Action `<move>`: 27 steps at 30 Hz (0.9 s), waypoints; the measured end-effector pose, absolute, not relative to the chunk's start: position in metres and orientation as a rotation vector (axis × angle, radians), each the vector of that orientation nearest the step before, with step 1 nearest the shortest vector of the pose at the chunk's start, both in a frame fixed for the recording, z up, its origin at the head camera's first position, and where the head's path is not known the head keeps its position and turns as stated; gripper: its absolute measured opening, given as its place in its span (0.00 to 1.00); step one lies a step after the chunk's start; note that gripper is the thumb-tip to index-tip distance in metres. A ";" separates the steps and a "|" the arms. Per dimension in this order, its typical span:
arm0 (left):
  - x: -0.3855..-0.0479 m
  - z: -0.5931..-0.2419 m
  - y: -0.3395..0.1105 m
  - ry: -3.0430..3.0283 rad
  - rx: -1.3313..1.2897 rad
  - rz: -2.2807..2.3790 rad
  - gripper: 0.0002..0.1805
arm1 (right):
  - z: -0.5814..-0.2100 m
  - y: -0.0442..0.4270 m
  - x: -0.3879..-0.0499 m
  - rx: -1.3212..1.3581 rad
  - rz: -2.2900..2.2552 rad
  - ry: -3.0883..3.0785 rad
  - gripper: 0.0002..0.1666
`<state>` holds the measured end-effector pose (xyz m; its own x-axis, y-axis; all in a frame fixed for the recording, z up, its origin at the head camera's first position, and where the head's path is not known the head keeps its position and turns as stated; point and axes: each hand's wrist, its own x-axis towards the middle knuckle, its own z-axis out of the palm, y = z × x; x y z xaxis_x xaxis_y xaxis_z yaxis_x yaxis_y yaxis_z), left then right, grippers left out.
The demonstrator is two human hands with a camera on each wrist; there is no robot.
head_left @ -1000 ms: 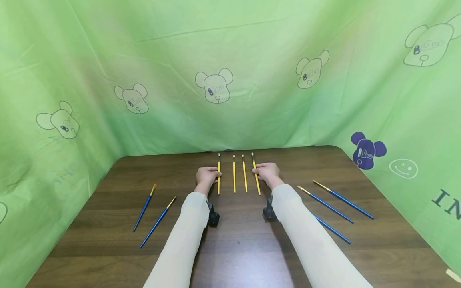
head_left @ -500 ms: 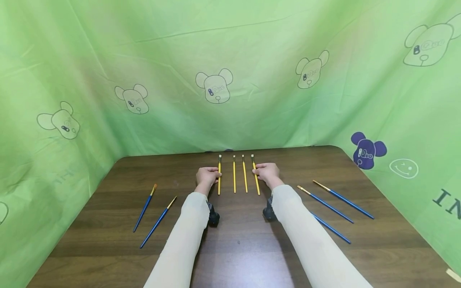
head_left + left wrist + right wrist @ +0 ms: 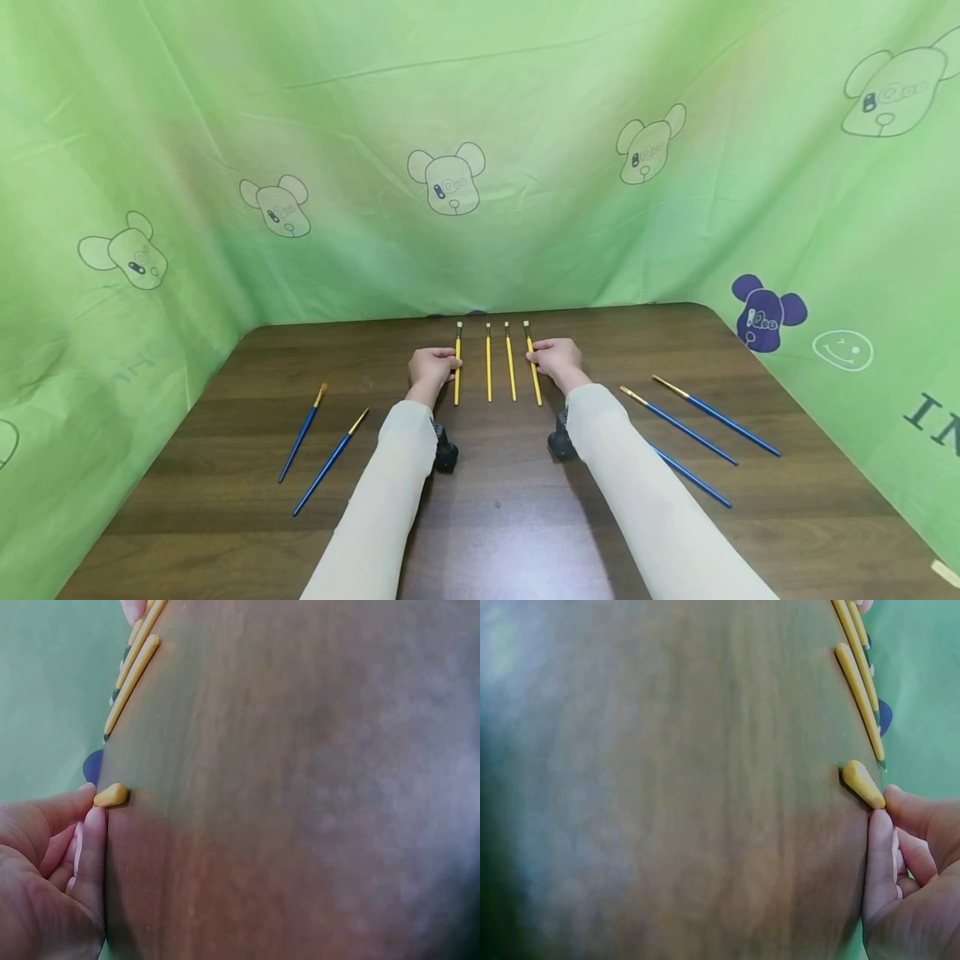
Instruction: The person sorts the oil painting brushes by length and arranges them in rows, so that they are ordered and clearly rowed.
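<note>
Four yellow-handled brushes lie side by side near the table's back edge, white tips to the back. My left hand (image 3: 432, 368) pinches the leftmost yellow brush (image 3: 457, 385) between thumb and fingers; its handle end (image 3: 112, 795) pokes out past the fingertips in the left wrist view. The rightmost yellow brush (image 3: 536, 388) is pinched by my right hand (image 3: 558, 359), with its rounded end (image 3: 860, 781) showing in the right wrist view. Between the hands lie two more yellow brushes, one left of centre (image 3: 489, 367) and one right (image 3: 511, 367), touched by neither hand.
Two blue brushes, one (image 3: 300, 442) farther left than the other (image 3: 327, 468), lie on the wooden table (image 3: 225, 508). Three more blue brushes (image 3: 693, 435) are at the right, one partly behind my right sleeve. A green cloth (image 3: 525, 250) hangs behind the table.
The leftmost yellow brush's white tip has shifted slightly right and nearer me, and the rightmost one's tip has moved slightly nearer. Both hands stay almost in place, still pinching.
</note>
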<state>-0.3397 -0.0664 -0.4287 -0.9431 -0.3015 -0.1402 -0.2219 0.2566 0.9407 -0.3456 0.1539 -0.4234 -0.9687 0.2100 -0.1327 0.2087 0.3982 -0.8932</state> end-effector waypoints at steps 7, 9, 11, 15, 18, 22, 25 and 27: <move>-0.339 -0.428 -0.067 -2.425 0.519 -1.829 0.10 | -0.423 0.153 -0.345 -0.370 1.641 -2.641 0.17; -0.339 -0.428 -0.067 -2.425 0.514 -1.831 0.10 | -0.423 0.153 -0.346 -0.372 1.638 -2.643 0.17; -0.338 -0.428 -0.067 -2.425 0.503 -1.834 0.11 | -0.423 0.153 -0.347 -0.379 1.639 -2.643 0.17; -0.338 -0.426 -0.066 -2.426 0.493 -1.833 0.11 | -0.423 0.154 -0.349 -0.392 1.619 -2.658 0.17; -0.339 -0.426 -0.066 -2.428 0.491 -1.821 0.11 | -0.422 0.154 -0.350 -0.405 1.590 -2.676 0.16; -0.339 -0.426 -0.065 -2.432 0.503 -1.811 0.11 | -0.421 0.153 -0.349 -0.407 1.595 -2.674 0.16; -0.340 -0.427 -0.066 -2.440 0.523 -1.807 0.11 | -0.421 0.153 -0.349 -0.408 1.606 -2.672 0.16; -0.339 -0.427 -0.066 -2.447 0.529 -1.805 0.11 | -0.422 0.153 -0.348 -0.414 1.609 -2.673 0.16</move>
<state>-0.3394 -0.0659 -0.4273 -0.9398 -0.3035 -0.1569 -0.2395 0.2576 0.9361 -0.3481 0.1526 -0.4216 -0.9654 0.2206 -0.1390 0.2261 0.4426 -0.8677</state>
